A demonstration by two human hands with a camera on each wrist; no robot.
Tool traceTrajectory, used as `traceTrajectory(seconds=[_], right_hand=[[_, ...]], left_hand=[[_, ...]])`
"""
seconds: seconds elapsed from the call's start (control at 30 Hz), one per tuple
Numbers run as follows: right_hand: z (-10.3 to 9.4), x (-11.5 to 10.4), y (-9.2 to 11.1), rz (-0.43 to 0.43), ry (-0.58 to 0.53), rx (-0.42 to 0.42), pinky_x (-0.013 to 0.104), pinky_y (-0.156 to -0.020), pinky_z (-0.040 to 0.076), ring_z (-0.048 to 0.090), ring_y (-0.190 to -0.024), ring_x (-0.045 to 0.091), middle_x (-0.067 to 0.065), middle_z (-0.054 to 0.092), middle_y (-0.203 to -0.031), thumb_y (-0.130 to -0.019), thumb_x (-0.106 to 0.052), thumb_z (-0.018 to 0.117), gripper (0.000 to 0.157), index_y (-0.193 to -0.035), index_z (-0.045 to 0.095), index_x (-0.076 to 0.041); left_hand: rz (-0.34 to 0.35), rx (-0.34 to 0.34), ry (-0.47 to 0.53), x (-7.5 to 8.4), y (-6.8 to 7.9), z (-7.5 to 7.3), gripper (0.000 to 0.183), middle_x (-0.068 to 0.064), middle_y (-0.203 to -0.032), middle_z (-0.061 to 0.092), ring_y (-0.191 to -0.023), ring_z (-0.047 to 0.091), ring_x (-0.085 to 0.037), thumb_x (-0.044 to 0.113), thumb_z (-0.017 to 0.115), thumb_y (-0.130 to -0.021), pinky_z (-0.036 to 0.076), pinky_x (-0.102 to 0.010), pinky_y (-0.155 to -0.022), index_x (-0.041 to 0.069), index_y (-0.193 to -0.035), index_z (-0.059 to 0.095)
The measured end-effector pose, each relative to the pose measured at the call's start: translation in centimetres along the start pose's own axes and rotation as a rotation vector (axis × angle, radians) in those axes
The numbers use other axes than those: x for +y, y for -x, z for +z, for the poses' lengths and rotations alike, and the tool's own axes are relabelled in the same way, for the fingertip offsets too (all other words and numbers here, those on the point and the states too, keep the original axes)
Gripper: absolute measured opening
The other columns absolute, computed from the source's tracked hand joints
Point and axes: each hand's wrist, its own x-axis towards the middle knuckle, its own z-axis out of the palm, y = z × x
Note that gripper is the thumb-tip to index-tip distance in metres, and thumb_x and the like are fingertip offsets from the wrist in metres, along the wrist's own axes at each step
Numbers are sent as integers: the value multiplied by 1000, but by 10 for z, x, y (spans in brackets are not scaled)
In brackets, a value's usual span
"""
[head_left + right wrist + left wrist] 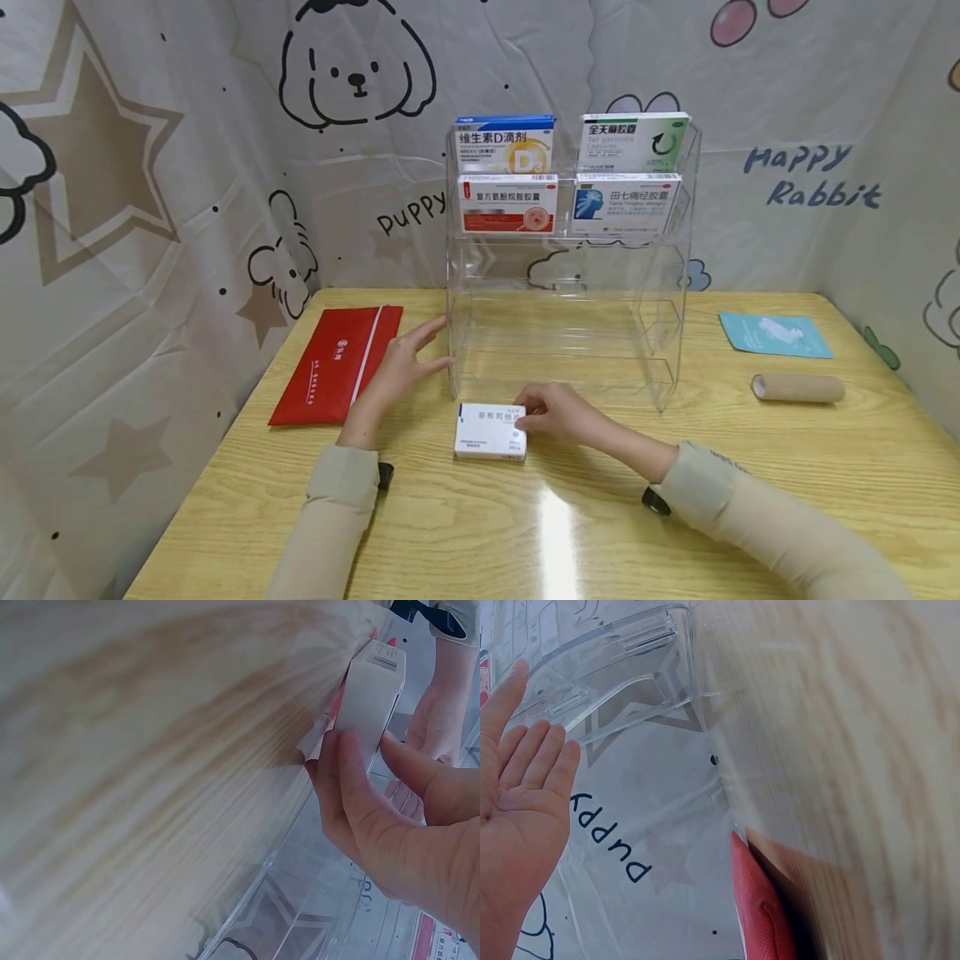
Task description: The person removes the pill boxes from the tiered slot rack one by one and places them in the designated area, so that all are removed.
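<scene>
A white medicine box (483,433) lies on the table in front of a clear acrylic display rack (570,239). My right hand (558,412) pinches the box at its right end, thumb on one face and fingers on the other, as the right wrist view shows. At the rack's left side, my left hand (401,362) has its fingers extended and its fingertips right at the side panel. In the left wrist view the palm (529,802) of that hand faces the camera, holding nothing.
Upper rack tiers hold a vitamin D box (504,143), a green-and-white box (633,142), a red-and-white box (508,206) and a blue-and-white box (626,206). A red pouch (333,367) lies left; a teal packet (776,335) and cardboard tube (798,388) lie right.
</scene>
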Motion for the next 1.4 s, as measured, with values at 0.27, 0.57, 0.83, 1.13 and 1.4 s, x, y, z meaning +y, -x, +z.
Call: traceTrajectory(seconds=[0.27,0.57,0.83,1.13,1.4], right_hand=[[2,1,-1,9,8,25,22,-69,55,67,-80,13,12,73,-90,-86,-8,73,16,-98,69,0],[2,1,-2,15,3,24,21,-67,54,67,-80,14,12,73,-91,-86,-8,73,17,-100,68,1],[1,0,2,-6,33,64,27,-72,59,71,-86,23,17,72,-98,-89,-13,71,24,-106,66,3],[-15,-6,14,-148,91,226,27,-75,61,69,-88,24,23,68,-106,-89,-11,70,26,-109,66,5],[-52,-12,16,-278,150,422,29,-75,62,71,-84,25,18,70,-103,-87,-6,71,23,-108,66,3]], left_hand=[[10,2,0,1,0,-1,68,-17,-148,49,-134,50,-38,12,76,-85,46,-46,-109,4,-145,45],[-1,0,-1,1,-1,-1,68,-16,-148,49,-135,50,-36,14,75,-85,45,-45,-110,6,-145,46],[-3,-7,-9,3,0,-2,68,-17,-149,48,-135,49,-37,14,75,-86,46,-46,-109,5,-146,44],[-15,-7,4,4,1,-2,69,-17,-150,47,-136,48,-37,14,75,-86,45,-50,-109,6,-147,44],[-10,-10,-6,5,2,-1,68,-17,-150,47,-136,48,-38,14,74,-86,45,-48,-110,5,-146,44]])
